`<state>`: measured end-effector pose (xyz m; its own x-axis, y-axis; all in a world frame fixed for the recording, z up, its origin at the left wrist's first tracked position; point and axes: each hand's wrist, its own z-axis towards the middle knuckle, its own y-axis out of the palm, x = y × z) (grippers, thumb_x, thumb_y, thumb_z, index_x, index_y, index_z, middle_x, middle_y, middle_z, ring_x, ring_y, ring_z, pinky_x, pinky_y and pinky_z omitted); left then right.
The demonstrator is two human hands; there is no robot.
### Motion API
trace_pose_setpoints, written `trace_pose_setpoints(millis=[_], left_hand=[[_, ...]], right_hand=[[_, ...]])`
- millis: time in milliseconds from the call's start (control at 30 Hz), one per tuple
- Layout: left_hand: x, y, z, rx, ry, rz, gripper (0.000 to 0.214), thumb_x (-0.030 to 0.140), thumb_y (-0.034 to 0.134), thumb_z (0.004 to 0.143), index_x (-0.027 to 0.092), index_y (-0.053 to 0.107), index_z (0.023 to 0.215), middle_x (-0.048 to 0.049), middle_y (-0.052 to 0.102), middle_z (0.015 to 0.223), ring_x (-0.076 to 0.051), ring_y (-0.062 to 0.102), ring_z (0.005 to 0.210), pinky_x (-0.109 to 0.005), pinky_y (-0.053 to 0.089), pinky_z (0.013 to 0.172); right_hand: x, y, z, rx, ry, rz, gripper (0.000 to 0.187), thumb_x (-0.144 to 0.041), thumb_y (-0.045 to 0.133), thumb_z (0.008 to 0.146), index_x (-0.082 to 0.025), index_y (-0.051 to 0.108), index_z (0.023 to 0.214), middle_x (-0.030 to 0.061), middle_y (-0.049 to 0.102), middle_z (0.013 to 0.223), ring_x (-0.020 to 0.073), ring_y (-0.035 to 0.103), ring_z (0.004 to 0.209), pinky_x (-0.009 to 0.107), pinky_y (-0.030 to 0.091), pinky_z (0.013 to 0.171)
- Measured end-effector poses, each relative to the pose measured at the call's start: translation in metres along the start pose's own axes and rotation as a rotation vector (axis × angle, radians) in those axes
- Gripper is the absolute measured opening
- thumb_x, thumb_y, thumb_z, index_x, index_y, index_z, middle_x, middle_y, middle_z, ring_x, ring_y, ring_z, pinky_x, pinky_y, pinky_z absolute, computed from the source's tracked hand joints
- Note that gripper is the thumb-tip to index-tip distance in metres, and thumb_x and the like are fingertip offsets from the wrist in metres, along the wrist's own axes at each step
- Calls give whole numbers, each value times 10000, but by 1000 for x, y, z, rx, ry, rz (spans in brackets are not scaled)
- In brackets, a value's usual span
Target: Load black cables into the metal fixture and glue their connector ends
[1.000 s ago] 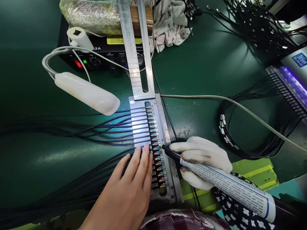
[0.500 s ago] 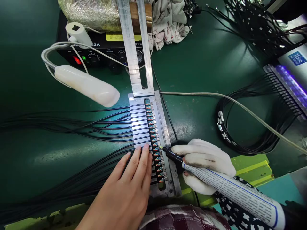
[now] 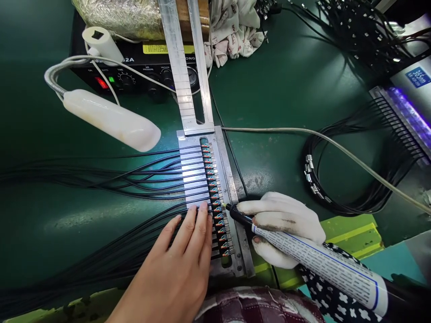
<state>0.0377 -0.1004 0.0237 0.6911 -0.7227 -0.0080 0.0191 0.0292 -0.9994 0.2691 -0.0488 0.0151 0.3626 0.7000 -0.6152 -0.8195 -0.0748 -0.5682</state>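
Observation:
A metal fixture lies on the green bench and holds a row of several small cable ends side by side. Black cables run out of it to the left. My left hand lies flat with fingers stretched out on the cables and the fixture's lower left part. My right hand, in a soiled white glove, grips a syringe-like dispenser with printed markings. Its black tip touches a cable end about two thirds down the row. A pale hose runs off to the right.
A white gooseneck lamp hangs over the left of the fixture. Behind stand a black controller box with lit red and green lights, a metal rail and crumpled cloth. At right lie coiled black cables and a purple-lit device.
The view has drifted slightly, so everything sits a little further left and up. Both hands keep their places on the fixture, with the dispenser tip at about the same cable end.

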Motion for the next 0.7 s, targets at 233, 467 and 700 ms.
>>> trace_pose_setpoints(millis=[233,467,700], left_hand=[[1,-1,-1,-19,-7,10,596,376,502,864,1,611,1314,-259,552,1437,-406,469,1337,-520,332,1056],[1,0,-2,-28,-4,19,636,423,548,830,15,616,1313,-252,547,1445,-404,480,1339,-518,334,1061],[0,1,0,-7,-7,9,675,439,588,804,-3,609,1313,-267,546,1439,-411,487,1328,-513,351,1045]], right_hand=[[-1,-1,-1,-31,-8,3,58,-162,582,813,-190,600,861,109,796,907,184,759,733,311,543,572],[-3,-4,-1,-59,4,-18,45,-156,566,828,-180,603,816,115,796,908,163,728,669,304,529,563],[-6,-7,3,-101,9,-54,82,-170,553,843,-185,610,785,111,797,894,163,718,642,306,541,566]])
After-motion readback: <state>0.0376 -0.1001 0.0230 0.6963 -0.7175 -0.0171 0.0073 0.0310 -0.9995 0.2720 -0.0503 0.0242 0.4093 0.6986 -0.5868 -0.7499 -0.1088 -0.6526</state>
